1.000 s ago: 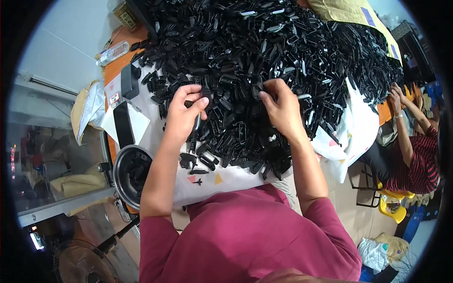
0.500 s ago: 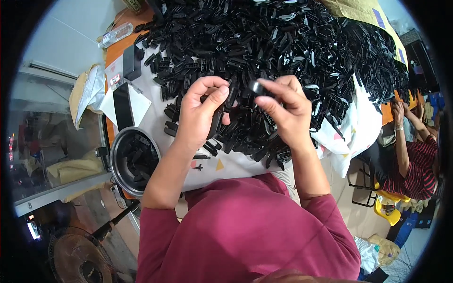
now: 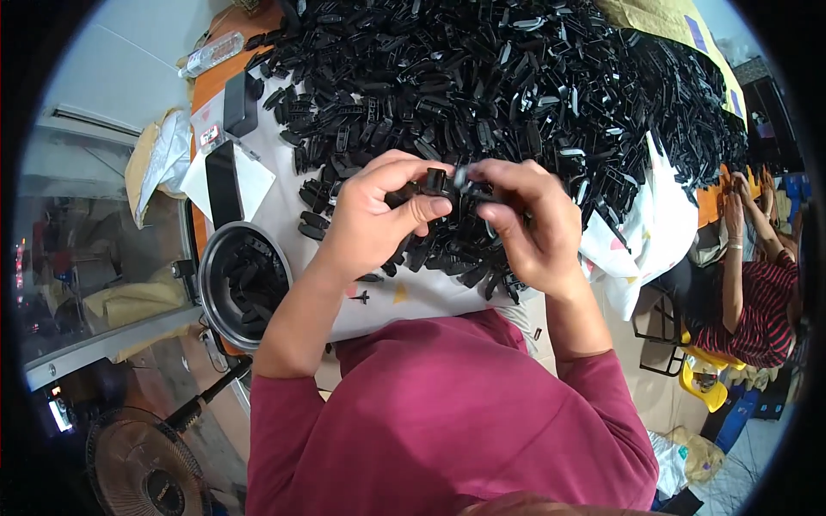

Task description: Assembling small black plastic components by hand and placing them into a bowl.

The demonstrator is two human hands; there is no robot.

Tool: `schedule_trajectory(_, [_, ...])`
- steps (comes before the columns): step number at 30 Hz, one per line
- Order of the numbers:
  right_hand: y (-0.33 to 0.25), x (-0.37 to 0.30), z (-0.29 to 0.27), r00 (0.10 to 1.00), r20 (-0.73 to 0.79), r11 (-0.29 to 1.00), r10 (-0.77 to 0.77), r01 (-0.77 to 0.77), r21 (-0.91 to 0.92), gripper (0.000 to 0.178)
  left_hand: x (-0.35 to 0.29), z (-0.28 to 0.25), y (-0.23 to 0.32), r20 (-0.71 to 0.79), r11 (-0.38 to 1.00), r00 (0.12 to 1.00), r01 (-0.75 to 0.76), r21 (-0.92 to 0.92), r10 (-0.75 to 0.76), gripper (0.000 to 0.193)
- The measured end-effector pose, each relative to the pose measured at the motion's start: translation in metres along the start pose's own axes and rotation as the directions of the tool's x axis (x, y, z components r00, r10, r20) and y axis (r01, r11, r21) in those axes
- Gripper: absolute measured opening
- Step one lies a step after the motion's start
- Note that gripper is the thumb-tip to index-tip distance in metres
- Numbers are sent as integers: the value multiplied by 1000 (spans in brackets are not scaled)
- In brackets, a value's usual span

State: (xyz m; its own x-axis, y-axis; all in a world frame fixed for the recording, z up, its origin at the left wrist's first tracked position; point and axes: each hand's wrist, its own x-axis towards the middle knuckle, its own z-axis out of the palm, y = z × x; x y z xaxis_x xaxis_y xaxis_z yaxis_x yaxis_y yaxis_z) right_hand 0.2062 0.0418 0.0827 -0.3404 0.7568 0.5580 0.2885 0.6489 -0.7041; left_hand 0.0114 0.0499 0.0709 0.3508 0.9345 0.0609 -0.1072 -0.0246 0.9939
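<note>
The left hand [image 3: 379, 211] held a black plastic part [image 3: 436, 181] between thumb and fingers, its boxy end showing just above the thumb tip. Close beside it, the right hand [image 3: 546, 224] had its thumb and forefinger bent to a narrow gap around a dark piece [image 3: 476, 193], blurred at its near end; whether the two pieces touched could not be told. Beyond the fingers of both hands, and beneath them, spread a dense heap of black plastic parts [image 3: 387, 82] on the desk [image 3: 206, 89]. Nearer the person than the fingers, a small cross-shaped black piece [image 3: 363, 297] lay on the white cover [image 3: 430, 297], beside a printed yellow triangle.

To the left of the left hand's fingers stood a metal bowl [image 3: 220, 255] with black parts inside. Farther off beyond it, a black smartphone [image 3: 224, 185] rested on a white sheet [image 3: 256, 179], then came a dark grey box [image 3: 240, 105] and a clear bottle [image 3: 213, 56] lying on its side. Well to the right of the right hand's fingers hung white plastic sheeting [image 3: 658, 232], and past that a co-worker in a striped top [image 3: 757, 301] had both arms raised toward the desk.
</note>
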Motion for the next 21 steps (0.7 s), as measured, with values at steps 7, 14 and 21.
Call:
schedule_trajectory(7, [4,3,2,979,-86,982,-185,180,-62,30,-2,5,12,20,908,986,-163,386,168,29])
schedule_trajectory(14, [-3,0,-4,985,-21,972,-170,164,-170,42,-4,4,12,76,652,860,-437,620,504,34])
schedule_trajectory(21, [4,-19,28,970,-218,984,-103,67,-165,38,-12,18,-9,-78,985,990,-103,138,115,34])
